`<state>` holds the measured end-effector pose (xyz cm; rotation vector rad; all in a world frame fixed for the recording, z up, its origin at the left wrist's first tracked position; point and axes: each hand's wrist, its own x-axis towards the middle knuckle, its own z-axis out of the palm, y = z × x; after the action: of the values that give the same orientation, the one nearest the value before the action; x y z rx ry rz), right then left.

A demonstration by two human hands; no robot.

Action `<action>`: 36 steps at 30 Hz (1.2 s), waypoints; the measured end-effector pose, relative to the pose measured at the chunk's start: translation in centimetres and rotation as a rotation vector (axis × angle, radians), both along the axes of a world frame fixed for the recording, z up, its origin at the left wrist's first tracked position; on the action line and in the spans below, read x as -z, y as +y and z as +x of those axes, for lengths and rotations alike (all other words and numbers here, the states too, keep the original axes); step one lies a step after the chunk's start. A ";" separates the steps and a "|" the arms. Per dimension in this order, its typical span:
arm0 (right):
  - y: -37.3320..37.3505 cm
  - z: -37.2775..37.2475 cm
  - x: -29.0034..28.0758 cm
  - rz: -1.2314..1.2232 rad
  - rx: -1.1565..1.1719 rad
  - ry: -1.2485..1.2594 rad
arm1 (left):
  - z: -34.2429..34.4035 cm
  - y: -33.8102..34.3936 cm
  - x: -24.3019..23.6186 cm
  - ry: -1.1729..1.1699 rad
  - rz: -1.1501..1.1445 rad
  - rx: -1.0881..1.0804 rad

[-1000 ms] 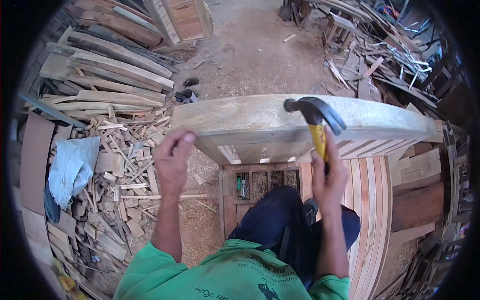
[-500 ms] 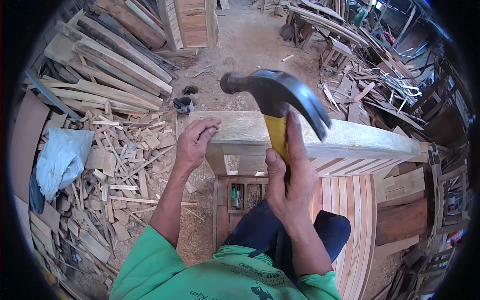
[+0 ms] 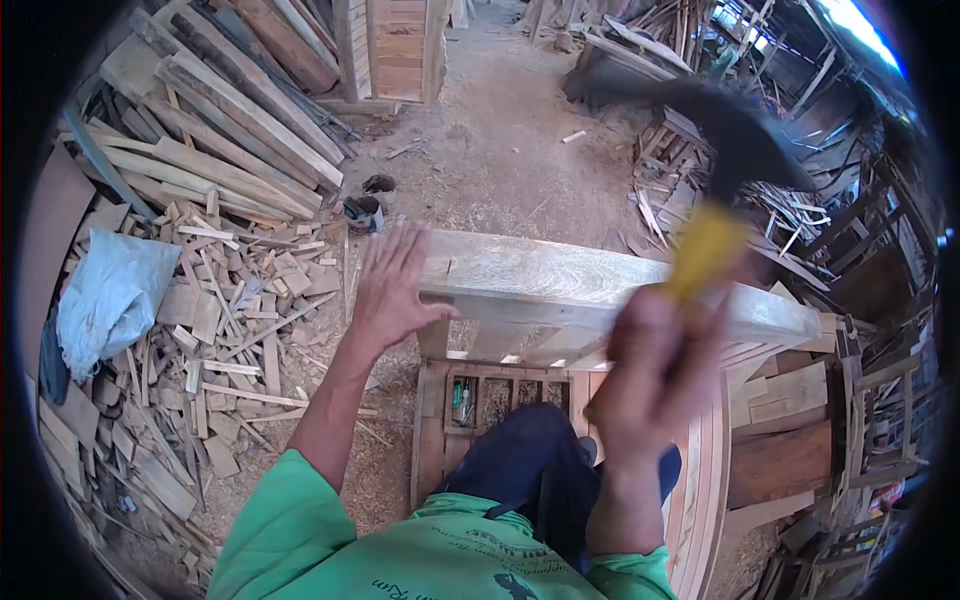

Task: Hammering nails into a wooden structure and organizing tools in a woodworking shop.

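Observation:
My right hand (image 3: 660, 365) is closed round the yellow handle of a claw hammer (image 3: 708, 245), raised above the right part of the wooden frame; both are smeared by motion. The hammer's dark head is up at the far right. My left hand (image 3: 395, 285) lies open at the left end of the frame's pale top rail (image 3: 560, 268), fingers stretched away from me and thumb out toward the rail. A thin dark mark, perhaps a nail, shows on the rail just right of those fingers; it is too small to tell. Slats run below the rail.
Scrap wood (image 3: 235, 330) and a whitish plastic bag (image 3: 118, 298) lie at left, with stacked beams (image 3: 250, 115) behind. Beneath me is a slatted wooden piece (image 3: 690, 470). A small container (image 3: 363, 213) stands on the floor beyond the frame. More scrap lies at far right.
The hammer has swung up, away and to the right, from over the rail's middle. My left hand has opened out from curled fingers, and the view has shifted slightly.

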<state>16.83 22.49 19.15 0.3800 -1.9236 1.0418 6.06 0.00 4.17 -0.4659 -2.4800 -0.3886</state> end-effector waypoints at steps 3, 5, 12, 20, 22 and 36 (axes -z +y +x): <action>-0.5 -0.5 -3.1 -0.142 -0.026 0.417 | -0.7 -0.9 1.6 -0.072 0.079 0.004; 0.9 -1.0 2.6 0.124 0.025 0.149 | -0.9 -0.1 1.6 -0.078 0.144 0.039; 0.0 -1.6 6.4 0.254 -0.030 -0.575 | -1.7 -0.3 4.1 -0.043 0.230 0.062; 0.5 -1.2 3.1 -0.114 -0.158 0.047 | -1.3 0.1 2.7 -0.017 0.315 0.098; 0.8 -1.4 8.5 0.731 0.008 -0.500 | -1.1 0.3 3.5 -0.028 0.318 0.096; 0.4 -1.5 10.0 0.305 -0.065 -0.468 | -1.3 0.1 2.9 -0.027 0.389 0.138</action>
<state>15.38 22.88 9.17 0.3942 -2.5188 0.9352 4.73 0.06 1.28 -0.4698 -2.3248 -0.9161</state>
